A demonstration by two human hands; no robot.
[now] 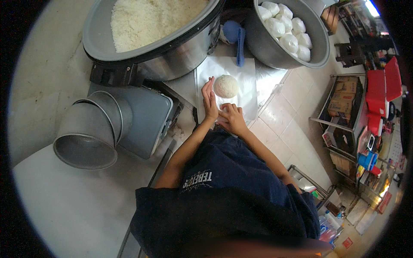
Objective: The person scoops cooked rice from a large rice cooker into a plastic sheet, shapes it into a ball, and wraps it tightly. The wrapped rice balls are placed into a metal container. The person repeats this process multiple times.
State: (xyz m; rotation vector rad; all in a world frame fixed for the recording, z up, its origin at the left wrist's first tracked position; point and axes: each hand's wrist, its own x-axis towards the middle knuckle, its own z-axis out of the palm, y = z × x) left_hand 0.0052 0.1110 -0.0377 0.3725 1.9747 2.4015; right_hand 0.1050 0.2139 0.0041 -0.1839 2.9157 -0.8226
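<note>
A rounded mound of cooked white rice [226, 86] sits on a stack of thin white wrapping sheets [246, 75] in front of me. My left hand [209, 101] is held on edge along the left of the mound, fingers stretched out, with nothing seen in it. Below the mound, my right hand [233, 117] rests over the near part of the sheets with its fingers bent. Whether it pinches a sheet is hidden. A blue rice scoop [240, 45] lies at the far edge of the sheets, its handle pointing towards me.
A large rice cooker [174, 61] full of rice [151, 22] stands at the upper left. To the upper right, a deep grey pot [317, 48] holds several white wrapped bundles [288, 42]. Nested metal pots [85, 150] lie sideways at left. A metal rack [350, 124] stands across the tiled floor.
</note>
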